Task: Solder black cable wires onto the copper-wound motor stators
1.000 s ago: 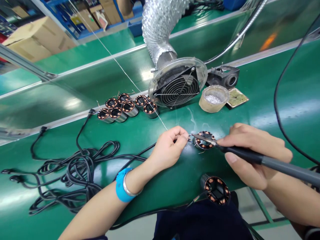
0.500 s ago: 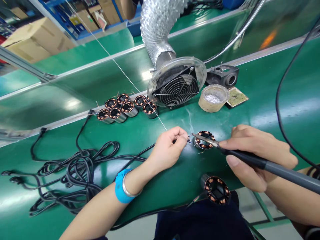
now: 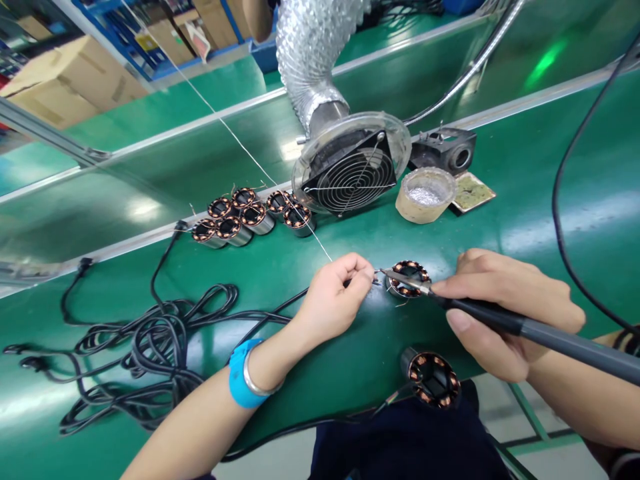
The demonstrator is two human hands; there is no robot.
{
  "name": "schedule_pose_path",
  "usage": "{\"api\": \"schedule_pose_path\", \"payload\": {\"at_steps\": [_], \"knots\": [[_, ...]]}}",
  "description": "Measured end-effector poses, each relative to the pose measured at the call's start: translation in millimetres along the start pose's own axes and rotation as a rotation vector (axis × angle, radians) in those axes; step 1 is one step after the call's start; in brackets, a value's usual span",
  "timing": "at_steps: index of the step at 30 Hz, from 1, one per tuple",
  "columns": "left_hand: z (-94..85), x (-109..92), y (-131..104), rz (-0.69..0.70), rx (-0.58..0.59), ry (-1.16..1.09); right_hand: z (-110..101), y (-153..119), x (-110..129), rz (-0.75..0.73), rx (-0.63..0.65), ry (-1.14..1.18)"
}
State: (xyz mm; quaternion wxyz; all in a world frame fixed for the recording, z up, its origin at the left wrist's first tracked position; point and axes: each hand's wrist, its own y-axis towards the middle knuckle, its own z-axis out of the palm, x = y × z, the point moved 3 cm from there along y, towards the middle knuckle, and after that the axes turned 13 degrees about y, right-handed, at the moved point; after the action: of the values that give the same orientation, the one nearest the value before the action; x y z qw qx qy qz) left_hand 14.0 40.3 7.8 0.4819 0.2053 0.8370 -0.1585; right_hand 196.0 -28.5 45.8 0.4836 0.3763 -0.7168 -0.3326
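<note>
The right hand has thumb and fingers closed round a soldering iron, whose shaft passes over a copper-wound ring between the near and far edges of the tabletop. The left hand pinches wire ends, fingertips together; a solder thread runs to it. The iron looks light, stiff and probably hot-tipped, best held by its dark grip; its long axis slants from the near right, tip pointing left and slightly toward the far edge.

1 head-worn view, facing forward and down, near green workbench
</note>
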Motion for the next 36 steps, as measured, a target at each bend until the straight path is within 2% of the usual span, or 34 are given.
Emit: {"api": "schedule_pose_path", "payload": {"at_steps": [26,32,34,36], "knots": [[0.5,1.2,-1.0,-0.029,0.010,0.000,-3.3,1.5,2.2,0.033,-0.032,-0.042],[0.0,1.0,-1.1,-0.047,0.043,-0.026,-2.4,-3.4,-7.5,0.000,-0.112,-0.111],[0.8,1.5,-2.0,-0.043,0.087,-0.058,1.9,-0.1,-12.3,0.027,-0.082,-0.200],[2.5,2.8,-3.2,-0.019,0.143,-0.082,8.8,6.6,-15.6,0.042,0.007,-0.284]]}}
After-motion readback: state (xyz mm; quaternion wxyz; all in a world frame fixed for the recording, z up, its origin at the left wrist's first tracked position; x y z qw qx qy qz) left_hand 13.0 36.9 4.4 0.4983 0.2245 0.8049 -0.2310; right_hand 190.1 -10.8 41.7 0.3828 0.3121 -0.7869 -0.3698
